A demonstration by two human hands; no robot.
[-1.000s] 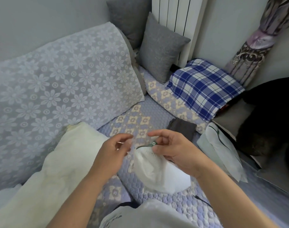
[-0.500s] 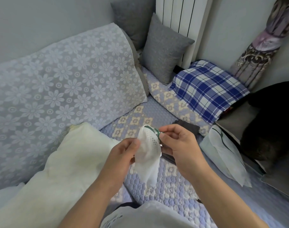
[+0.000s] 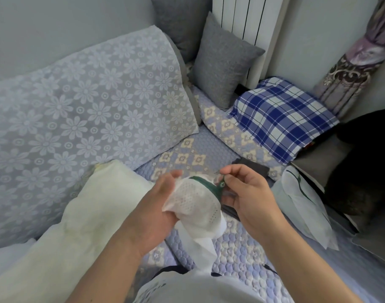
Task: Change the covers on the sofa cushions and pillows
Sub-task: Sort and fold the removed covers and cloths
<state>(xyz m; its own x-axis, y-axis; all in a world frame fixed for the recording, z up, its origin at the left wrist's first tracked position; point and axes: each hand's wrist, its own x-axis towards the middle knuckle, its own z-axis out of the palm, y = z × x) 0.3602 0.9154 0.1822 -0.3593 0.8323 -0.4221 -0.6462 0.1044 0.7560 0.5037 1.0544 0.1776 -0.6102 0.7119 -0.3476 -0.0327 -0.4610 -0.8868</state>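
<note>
Holding a white perforated cover point(image 3: 193, 202) with a green trim point(image 3: 209, 185) above the sofa seat point(image 3: 237, 243), the person works with both hands close together. The left hand point(image 3: 152, 213) grips the bunched white fabric from the left side, fingers curled under it. The right hand point(image 3: 246, 193) pinches the green edge between thumb and forefinger, near a small round fastener point(image 3: 222, 184). A bare cream pillow point(image 3: 84, 217) lies just left of the hands, against a floral back cushion point(image 3: 82, 119). Farther back stand a grey pillow point(image 3: 224, 60) and a blue plaid pillow point(image 3: 283, 114). A white bag point(image 3: 305, 206) lies to the right.
</note>
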